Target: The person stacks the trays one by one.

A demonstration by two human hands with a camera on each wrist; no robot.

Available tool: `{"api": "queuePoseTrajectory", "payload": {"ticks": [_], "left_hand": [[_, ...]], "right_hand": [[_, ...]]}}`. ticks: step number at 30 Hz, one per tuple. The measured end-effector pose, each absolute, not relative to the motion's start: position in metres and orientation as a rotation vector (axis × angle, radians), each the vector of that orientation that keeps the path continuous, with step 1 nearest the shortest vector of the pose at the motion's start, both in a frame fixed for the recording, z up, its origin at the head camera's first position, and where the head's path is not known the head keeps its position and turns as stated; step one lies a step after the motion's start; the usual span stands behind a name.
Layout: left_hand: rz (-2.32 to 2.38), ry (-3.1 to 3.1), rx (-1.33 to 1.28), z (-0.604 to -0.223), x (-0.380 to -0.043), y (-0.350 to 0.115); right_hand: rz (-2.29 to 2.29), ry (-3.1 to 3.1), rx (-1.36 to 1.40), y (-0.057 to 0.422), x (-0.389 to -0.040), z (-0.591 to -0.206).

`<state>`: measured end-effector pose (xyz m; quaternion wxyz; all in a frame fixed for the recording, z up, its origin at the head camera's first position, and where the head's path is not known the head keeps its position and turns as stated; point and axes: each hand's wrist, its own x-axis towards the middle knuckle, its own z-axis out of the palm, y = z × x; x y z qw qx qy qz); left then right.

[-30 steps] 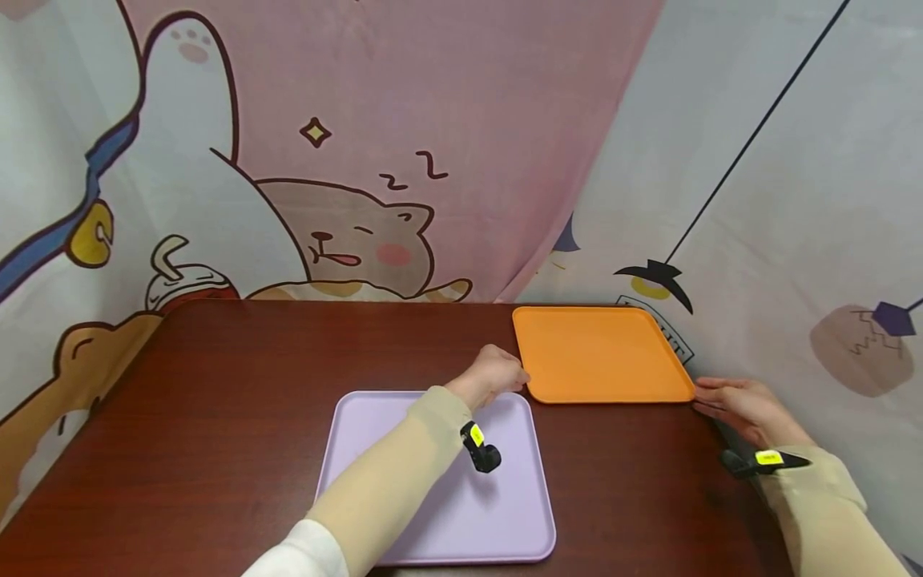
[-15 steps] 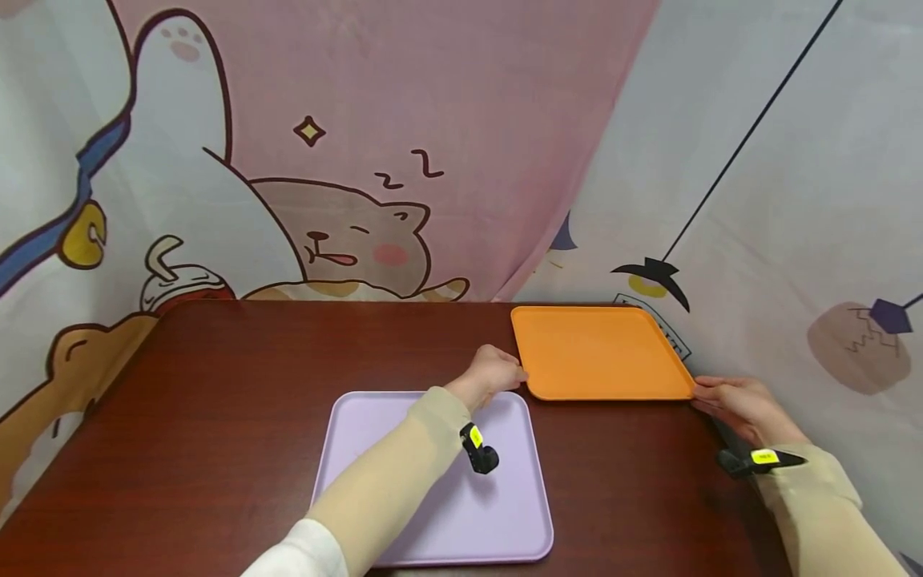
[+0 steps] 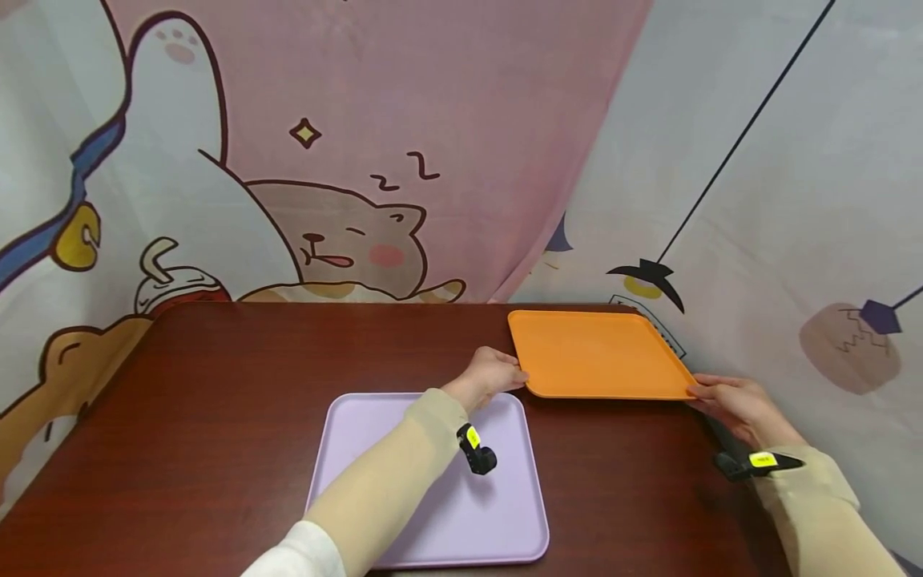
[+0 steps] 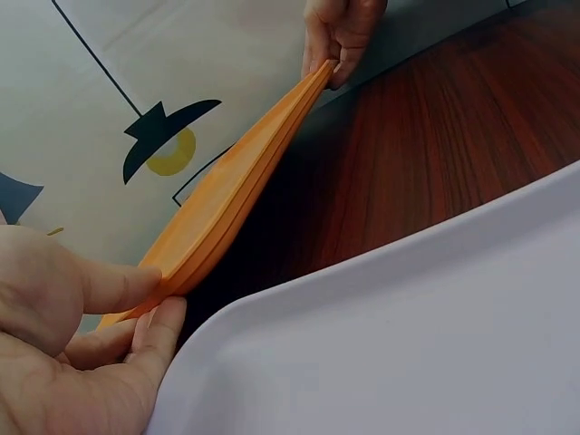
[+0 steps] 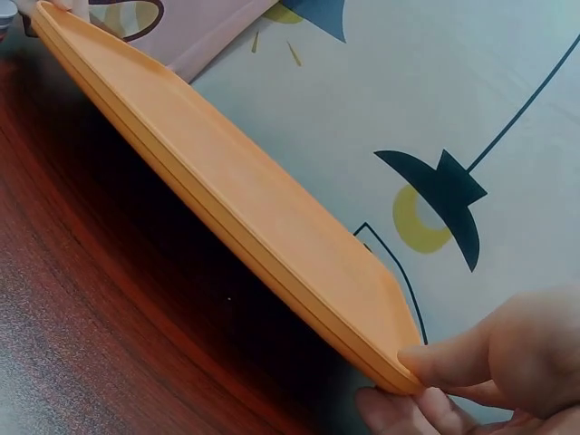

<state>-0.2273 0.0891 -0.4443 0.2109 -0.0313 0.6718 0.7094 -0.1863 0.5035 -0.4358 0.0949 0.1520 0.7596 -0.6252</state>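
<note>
An orange tray (image 3: 598,353) lies at the back right of the table, its near edge raised and a dark gap under it in both wrist views. My left hand (image 3: 490,377) pinches its near left corner, thumb on top and fingers beneath, as the left wrist view shows. At the near right corner, my right hand (image 3: 739,409) grips the rim the same way, with the thumb (image 5: 453,362) over the edge. In front lies a lilac tray (image 3: 476,521), flat on the table, partly covered by my left forearm.
The dark red-brown wooden table (image 3: 216,417) runs up to a cartoon-printed cloth (image 3: 469,104) behind. Another stretch of cloth hangs close along the right side, near my right hand. A black wrist camera (image 3: 479,453) overhangs the lilac tray.
The near edge of the orange tray has come up a little, held at both corners, and the tray now tilts. The head view has shifted slightly. The lilac tray stays in place.
</note>
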Motion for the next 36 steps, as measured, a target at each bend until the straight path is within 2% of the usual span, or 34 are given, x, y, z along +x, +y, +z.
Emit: {"api": "queuePoseTrajectory", "payload": {"ticks": [8,16,36], "left_hand": [[1.975,1.817,-0.082,-0.441,-0.226,0.088],[2.038,1.696,-0.070,-0.437,-0.222,0.091],[2.116,1.647,-0.083,-0.430,-0.220,0.088]], "right_hand": [[-1.825,2.255,0.488,0.502,-0.185,-0.434],[-2.081,2.014,0.529,0.505,-0.183,-0.433],[-2.231,1.853,0.406,0.502,-0.176,-0.430]]}}
